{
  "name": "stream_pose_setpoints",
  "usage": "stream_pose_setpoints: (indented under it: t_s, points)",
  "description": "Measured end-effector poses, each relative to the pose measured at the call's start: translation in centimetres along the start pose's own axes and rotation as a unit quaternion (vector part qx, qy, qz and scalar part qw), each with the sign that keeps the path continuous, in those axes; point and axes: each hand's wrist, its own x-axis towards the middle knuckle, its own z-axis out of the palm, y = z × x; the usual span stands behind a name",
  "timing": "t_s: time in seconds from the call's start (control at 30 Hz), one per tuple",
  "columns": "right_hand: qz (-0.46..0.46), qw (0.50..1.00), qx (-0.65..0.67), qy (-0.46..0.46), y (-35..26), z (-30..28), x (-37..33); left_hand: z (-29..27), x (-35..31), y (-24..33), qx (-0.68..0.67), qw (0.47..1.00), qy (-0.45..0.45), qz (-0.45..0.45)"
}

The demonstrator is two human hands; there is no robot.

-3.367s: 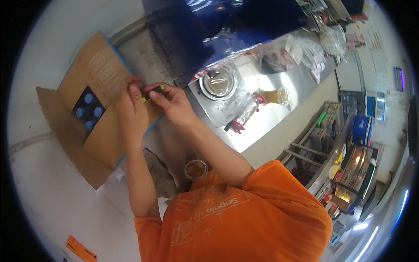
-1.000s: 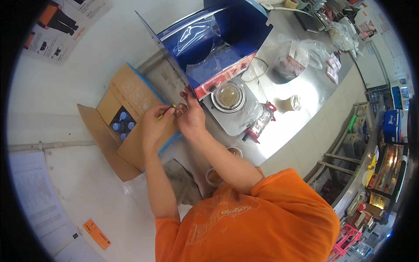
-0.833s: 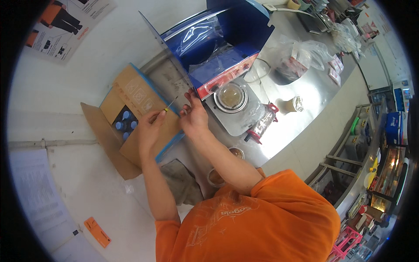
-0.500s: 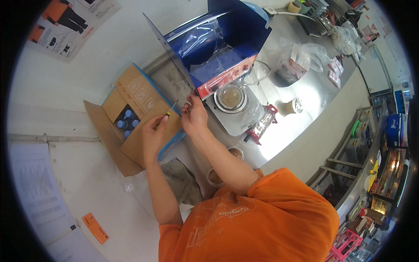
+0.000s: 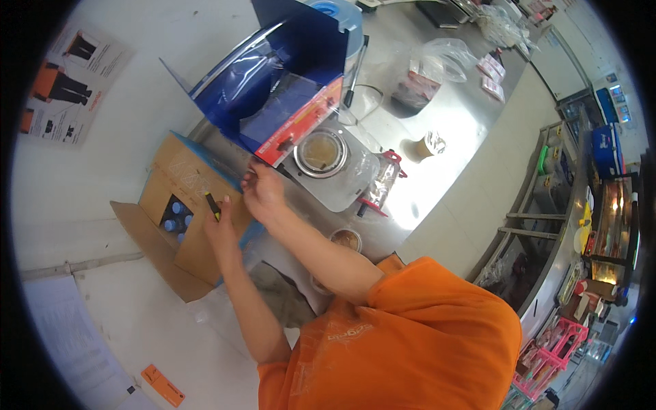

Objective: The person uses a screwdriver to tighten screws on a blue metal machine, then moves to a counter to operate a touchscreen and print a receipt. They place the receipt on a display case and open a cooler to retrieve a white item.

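Observation:
My left hand (image 5: 222, 229) is closed around a small screwdriver-like tool (image 5: 212, 206) with a yellow and black handle. Its thin shaft is hard to make out now. Beside it, my right hand (image 5: 263, 195) has curled fingers just under the near lower corner of a blue box-like casing (image 5: 277, 113). Whether those fingers pinch something small is hidden. The casing has a red printed front strip and clear plastic film inside. Under its right side sits a silver machine (image 5: 342, 181) with a round metal ring. Below my left hand stands an open cardboard box (image 5: 195, 253) holding blue-capped bottles (image 5: 178, 208).
A clear cylinder with red ends (image 5: 383, 181) lies right of the machine on the steel counter. Further off are a cup (image 5: 430, 144) and a plastic bag (image 5: 447, 58). Near my right forearm are a round tub (image 5: 346, 239) and a grey cloth (image 5: 280, 294).
The view has shifted, so the casing and boxes appear further left. My left hand has turned the tool, its handle now pointing up-left. My right hand stays by the casing's lower corner.

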Motion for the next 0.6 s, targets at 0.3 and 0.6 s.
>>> stream_pose_setpoints:
  t_s: [0.3,0.6]
  points:
    - [-0.014,0.889,-0.442,-0.118,-9.2,-4.7,-7.5,10.0,-0.8,1.5,-0.187,0.982,0.016,0.029]
    - [-0.188,0.643,-0.739,0.067,-32.5,-18.3,-13.4,12.6,2.5,-5.4,-0.221,0.967,0.121,0.02]
